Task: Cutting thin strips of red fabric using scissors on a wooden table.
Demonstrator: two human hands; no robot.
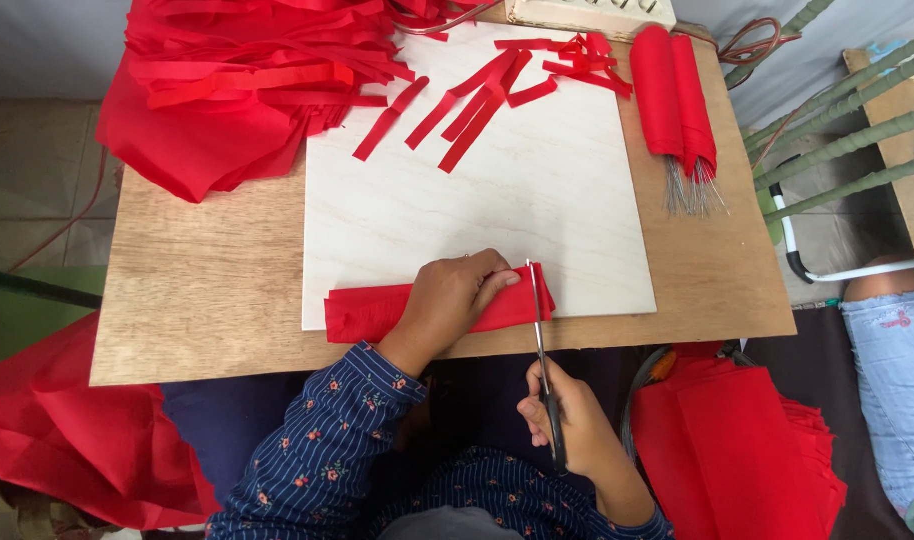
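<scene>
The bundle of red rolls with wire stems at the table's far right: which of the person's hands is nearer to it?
Right. The right hand, holding scissors, is below the bundle at the near edge; the left hand lies further left, pressing folded red paper.

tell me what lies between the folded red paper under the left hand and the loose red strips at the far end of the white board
In the head view, only bare white board lies between the folded red paper and the loose red strips.
</scene>
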